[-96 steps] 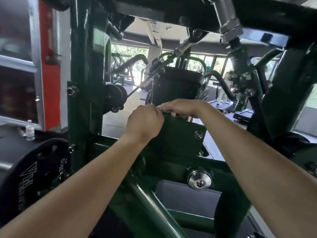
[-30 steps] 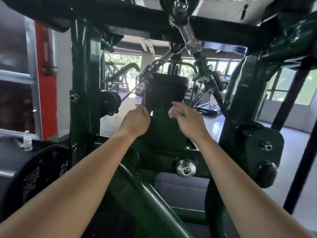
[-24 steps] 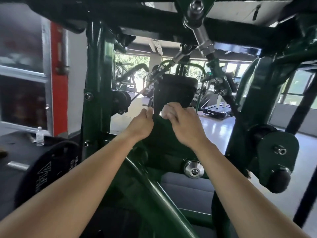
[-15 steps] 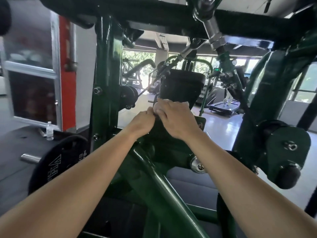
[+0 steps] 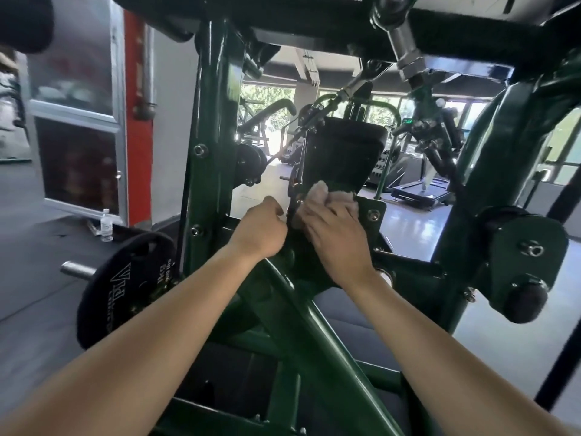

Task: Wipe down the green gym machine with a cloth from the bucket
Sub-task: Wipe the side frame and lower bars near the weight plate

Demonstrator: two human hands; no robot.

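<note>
**Dark green steel-tube gym machine [image 5: 317, 335]: your cloth at its centre bracket**

The frame fills your view from upright to upright. Far left, a small clear plastic water bottle [image 5: 107, 221] stands on the dark floor near a red column [image 5: 135, 121]. Just right of the bottle, a round black weight plate [image 5: 125, 284] sits on a steel peg beside the machine's left upright. At centre, your left hand [image 5: 259, 229] has its fingers curled against the left edge of the flat green bracket plate [image 5: 372, 212]; whether they grip it cannot be told. Touching that plate, the bunched pale pinkish cloth [image 5: 327, 195] lies under your right hand [image 5: 333, 237], whose fingers are laid nearly flat, pressing it down. The black padded block [image 5: 342, 155] rises directly behind the cloth. Far right, a rounded green pivot housing [image 5: 522, 256] hangs from the right upright.
</note>
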